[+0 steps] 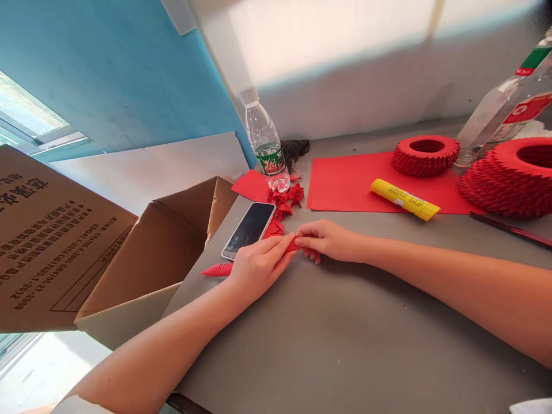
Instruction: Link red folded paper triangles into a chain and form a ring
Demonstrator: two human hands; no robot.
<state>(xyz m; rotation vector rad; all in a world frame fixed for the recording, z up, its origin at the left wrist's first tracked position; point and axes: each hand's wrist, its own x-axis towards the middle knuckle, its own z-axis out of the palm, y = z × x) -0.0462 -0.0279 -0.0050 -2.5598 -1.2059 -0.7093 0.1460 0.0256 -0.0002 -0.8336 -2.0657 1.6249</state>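
Note:
A small red paper piece (292, 245) is pinched between my two hands over the grey table (336, 322). My left hand (259, 263) grips it from the left, beside the phone (250, 229), its fingers pressed together. From the right, my right hand (321, 240) holds the other side with thumb and forefinger. Under my left wrist lies a ridged red paper stack with a pointed end (218, 269), partly covered. Folded red paper pieces (284, 201) are heaped behind the phone.
A clear bottle (269, 144) stands behind the heap. Red sheets (345, 178) carry a yellow glue stick (405, 199) and a red paper ring (426, 155). A larger ring (509, 184), a dark-bladed tool (513, 229) and a big bottle (495, 118) are right; an open carton (142, 259) is left.

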